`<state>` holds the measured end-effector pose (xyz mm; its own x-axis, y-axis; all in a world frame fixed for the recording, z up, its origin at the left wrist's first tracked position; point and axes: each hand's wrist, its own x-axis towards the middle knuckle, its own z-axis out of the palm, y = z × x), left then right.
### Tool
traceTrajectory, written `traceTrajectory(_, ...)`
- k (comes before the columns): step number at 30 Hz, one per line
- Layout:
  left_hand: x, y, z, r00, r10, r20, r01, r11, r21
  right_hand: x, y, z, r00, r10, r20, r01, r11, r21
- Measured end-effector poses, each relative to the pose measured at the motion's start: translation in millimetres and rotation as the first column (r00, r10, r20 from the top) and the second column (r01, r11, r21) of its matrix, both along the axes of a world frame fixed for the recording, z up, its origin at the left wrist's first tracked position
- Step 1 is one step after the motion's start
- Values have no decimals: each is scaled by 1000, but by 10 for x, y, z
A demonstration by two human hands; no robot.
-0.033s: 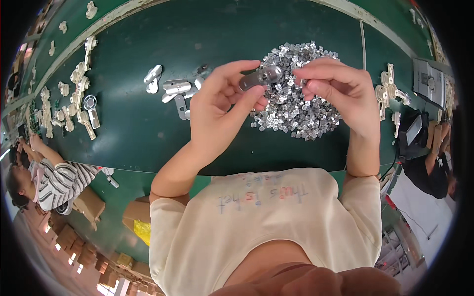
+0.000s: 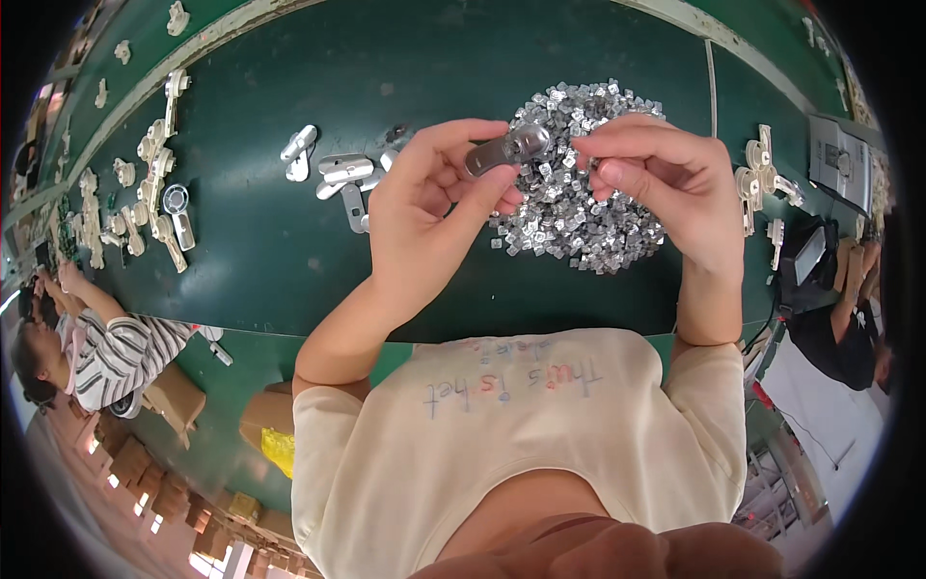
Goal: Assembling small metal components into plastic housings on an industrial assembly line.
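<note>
My left hand [image 2: 429, 198] is closed on a grey metal handle-like part [image 2: 492, 157], long and flat with a rounded, shiny end that points right. Thumb and fingers grip it near its left end. Across from it, my right hand [image 2: 675, 179] is pinched, thumb against forefinger; whatever lies between the tips is too small to make out. Both hands are raised over a heap of small square metal pieces [image 2: 603, 236]. Left of my left hand, several silver metal parts [image 2: 345, 171] of similar long shape lie on the dark green table [image 2: 424, 299].
Cream-coloured assembled parts [image 2: 154, 183] lie along the table's left side, with more [image 2: 757, 174] at the right. A grey box [image 2: 839, 159] stands at the far right. One person in stripes [image 2: 130, 357] sits at left; another in black [image 2: 839, 343] is at right.
</note>
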<state>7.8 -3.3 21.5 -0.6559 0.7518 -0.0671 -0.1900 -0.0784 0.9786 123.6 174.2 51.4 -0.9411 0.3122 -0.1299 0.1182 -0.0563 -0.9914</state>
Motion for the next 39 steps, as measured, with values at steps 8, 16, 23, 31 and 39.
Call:
traceTrajectory(8,18,-28,-7,997,-56,-43,57,998,20,-72,-181,1,993,-25,-118,48,980,195)
traceTrajectory(16,77,-10,-74,992,-30,-120,34,999,26,-200,-218,-129,987,88,-132,-15,882,472)
traceTrajectory(23,2,-32,-67,970,-44,-239,38,999,-29,-321,-219,-131,997,80,-21,-82,990,-112)
traceTrajectory(31,-97,-34,-28,996,-35,80,38,999,-31,-507,28,-58,982,180,60,-179,984,-9)
traceTrajectory(39,-60,-64,-125,999,10,-32,-10,1000,-11,-528,-205,-110,982,169,90,-172,985,28)
